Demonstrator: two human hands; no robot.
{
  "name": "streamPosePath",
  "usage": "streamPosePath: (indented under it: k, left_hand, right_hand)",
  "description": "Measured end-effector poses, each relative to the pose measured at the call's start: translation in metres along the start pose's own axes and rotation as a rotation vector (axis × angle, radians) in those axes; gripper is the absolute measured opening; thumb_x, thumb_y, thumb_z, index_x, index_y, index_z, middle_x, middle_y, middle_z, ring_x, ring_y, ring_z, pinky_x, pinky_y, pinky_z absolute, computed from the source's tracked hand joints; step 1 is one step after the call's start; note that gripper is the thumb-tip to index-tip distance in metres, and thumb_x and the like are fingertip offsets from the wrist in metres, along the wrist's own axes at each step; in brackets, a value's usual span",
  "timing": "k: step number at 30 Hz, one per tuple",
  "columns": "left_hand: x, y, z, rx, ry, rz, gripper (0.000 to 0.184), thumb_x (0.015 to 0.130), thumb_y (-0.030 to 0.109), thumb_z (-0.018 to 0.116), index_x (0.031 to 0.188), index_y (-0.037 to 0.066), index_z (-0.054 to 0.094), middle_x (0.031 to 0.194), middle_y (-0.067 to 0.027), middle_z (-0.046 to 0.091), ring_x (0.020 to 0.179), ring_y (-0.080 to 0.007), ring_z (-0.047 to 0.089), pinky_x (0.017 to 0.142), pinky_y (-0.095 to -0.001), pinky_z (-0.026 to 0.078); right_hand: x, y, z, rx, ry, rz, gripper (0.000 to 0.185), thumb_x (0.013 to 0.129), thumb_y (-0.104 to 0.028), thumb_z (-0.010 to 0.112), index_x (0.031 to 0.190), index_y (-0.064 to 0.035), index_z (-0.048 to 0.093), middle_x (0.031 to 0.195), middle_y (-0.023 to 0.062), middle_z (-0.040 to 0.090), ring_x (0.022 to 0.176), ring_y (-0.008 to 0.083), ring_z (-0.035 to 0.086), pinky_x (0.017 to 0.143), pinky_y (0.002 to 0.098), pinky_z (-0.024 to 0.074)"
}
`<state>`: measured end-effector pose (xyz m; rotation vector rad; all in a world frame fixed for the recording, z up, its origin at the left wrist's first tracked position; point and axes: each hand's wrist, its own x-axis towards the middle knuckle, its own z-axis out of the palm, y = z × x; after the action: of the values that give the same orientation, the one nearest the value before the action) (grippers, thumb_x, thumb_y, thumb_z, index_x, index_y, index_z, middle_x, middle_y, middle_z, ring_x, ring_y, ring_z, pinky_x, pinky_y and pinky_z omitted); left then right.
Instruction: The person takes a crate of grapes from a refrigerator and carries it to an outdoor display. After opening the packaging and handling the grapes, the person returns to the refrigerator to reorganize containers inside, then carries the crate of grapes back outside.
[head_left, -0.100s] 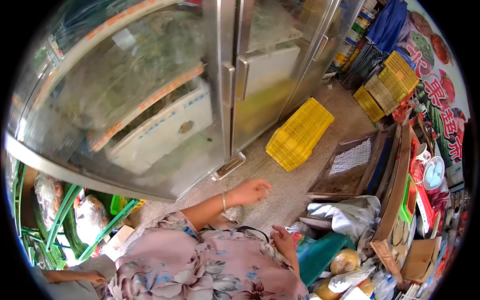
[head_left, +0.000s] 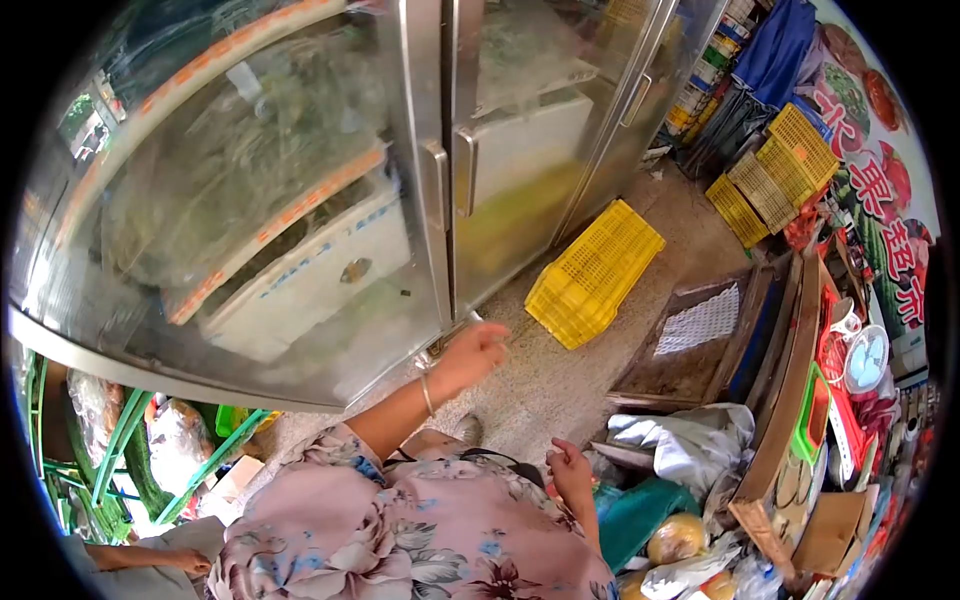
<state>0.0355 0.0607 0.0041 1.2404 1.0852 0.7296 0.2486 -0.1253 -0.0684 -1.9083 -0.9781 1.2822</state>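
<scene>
My left hand point(head_left: 470, 356), a bracelet at its wrist, reaches forward over the floor near the foot of the glass-doored cabinet point(head_left: 428, 200). Its fingers are curled in and slightly blurred, with nothing visible in them. My right hand point(head_left: 571, 474) hangs low at my other side, fingers bent but partly apart, holding nothing that I can see. It is nearest to a dark green cloth or bag point(head_left: 648, 525). A stack of yellow plastic crates point(head_left: 595, 272) stands on the floor ahead, beyond my left hand. Below that wrist shows part of a shoe point(head_left: 468, 429).
Another person's hand point(head_left: 190, 561) is at lower left, by a green rack point(head_left: 120, 440) with bagged produce. To the right are a wooden frame point(head_left: 690, 340), white sheeting point(head_left: 690, 440) and a cardboard box point(head_left: 835, 528). More yellow crates point(head_left: 775, 170) stand behind.
My left hand has swung left and up in the view, its fingers curling in more. The cabinet and floor crates have shifted slightly left. A shoe shows more clearly below my left wrist.
</scene>
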Motion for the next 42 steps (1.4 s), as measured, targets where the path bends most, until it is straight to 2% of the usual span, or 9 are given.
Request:
streamPosePath:
  k: [7,11,22,23,26,27,32,39,42]
  left_hand:
    - [0.075,0.027,-0.052,0.134,1.094,0.413,0.057,0.069,0.004,0.062,0.120,0.004,0.038,0.093,-0.0070,0.047,0.084,-0.0151,0.045,0.069,-0.0272,0.041]
    - [0.104,0.063,-0.061,0.347,1.319,0.456,0.068,0.066,0.020,0.074,0.121,0.004,0.037,0.097,-0.0069,0.043,0.089,-0.0170,0.043,0.076,-0.0310,0.037]
    - [0.175,0.060,-0.068,0.091,1.322,0.250,0.071,0.067,0.028,0.076,0.111,-0.004,0.030,0.092,-0.0093,0.043,0.072,-0.0160,0.044,0.063,-0.0290,0.042]
    - [0.176,0.044,-0.079,0.495,1.392,0.255,0.066,0.068,0.032,0.073,0.108,-0.003,0.034,0.083,-0.0093,0.042,0.067,-0.0200,0.042,0.062,-0.0347,0.042]
    - [0.153,0.115,-0.036,0.067,1.371,-0.089,0.055,0.067,0.025,0.072,0.105,0.002,0.040,0.079,-0.0082,0.049,0.071,-0.0203,0.049,0.066,-0.0368,0.043]
    - [0.163,0.082,-0.048,0.304,1.535,0.311,0.058,0.064,0.023,0.073,0.106,0.002,0.040,0.087,-0.0123,0.050,0.080,-0.0245,0.050,0.073,-0.0388,0.043]
    - [0.120,0.083,-0.024,0.333,1.571,0.243,0.071,0.061,0.015,0.070,0.120,0.004,0.032,0.110,-0.0191,0.037,0.105,-0.0341,0.038,0.088,-0.0378,0.037]
    - [0.013,-0.114,0.032,0.449,0.511,-0.561,0.057,0.069,0.037,0.062,0.111,-0.001,0.050,0.108,-0.0221,0.053,0.099,-0.0348,0.052,0.085,-0.0398,0.041]
    - [-0.055,-0.177,0.120,0.282,0.773,-0.829,0.056,0.067,0.045,0.062,0.099,-0.001,0.058,0.102,-0.0226,0.056,0.097,-0.0354,0.053,0.084,-0.0406,0.042]
  right_hand:
    - [0.087,-0.008,-0.045,-0.275,-0.296,-0.002,0.038,0.076,-0.023,0.060,0.106,-0.0008,0.056,0.071,0.0104,0.061,0.066,0.0171,0.058,0.061,0.0287,0.0461]
    - [0.164,-0.021,-0.080,-0.362,-0.460,-0.241,0.038,0.074,-0.024,0.058,0.107,-0.0041,0.056,0.080,0.0163,0.062,0.075,0.0237,0.061,0.065,0.0316,0.0470]
    - [0.318,-0.072,-0.176,-0.372,-0.501,-0.177,0.035,0.076,-0.022,0.059,0.104,-0.0015,0.057,0.085,0.0140,0.063,0.072,0.0209,0.060,0.064,0.0313,0.0467]
    - [0.317,-0.086,-0.182,-0.380,-0.540,0.081,0.033,0.077,-0.019,0.058,0.105,-0.0007,0.056,0.089,0.0124,0.063,0.075,0.0178,0.058,0.066,0.0290,0.0460]
    - [0.322,-0.078,-0.168,-0.332,-0.573,0.052,0.028,0.077,-0.008,0.052,0.105,-0.0044,0.057,0.066,0.0037,0.054,0.048,0.0076,0.043,0.042,0.0226,0.0347]
    - [0.332,-0.061,-0.165,-0.341,-0.593,-0.017,0.023,0.077,-0.007,0.049,0.098,-0.0055,0.059,0.063,0.0027,0.053,0.048,0.0083,0.044,0.041,0.0222,0.0348]
    - [0.354,-0.065,-0.109,-0.647,-0.941,-0.236,0.021,0.077,-0.014,0.057,0.096,-0.0041,0.058,0.073,0.0036,0.057,0.063,0.0103,0.051,0.054,0.0241,0.0407]
    - [0.362,-0.087,-0.032,-0.902,-1.296,-0.419,0.030,0.080,-0.017,0.058,0.106,-0.0023,0.057,0.080,0.0051,0.060,0.065,0.0131,0.056,0.059,0.0249,0.0444]
    - [0.297,-0.158,-0.016,-0.936,-1.192,-0.347,0.034,0.080,-0.014,0.055,0.112,-0.0016,0.053,0.074,0.0056,0.058,0.055,0.0132,0.054,0.050,0.0247,0.0421]
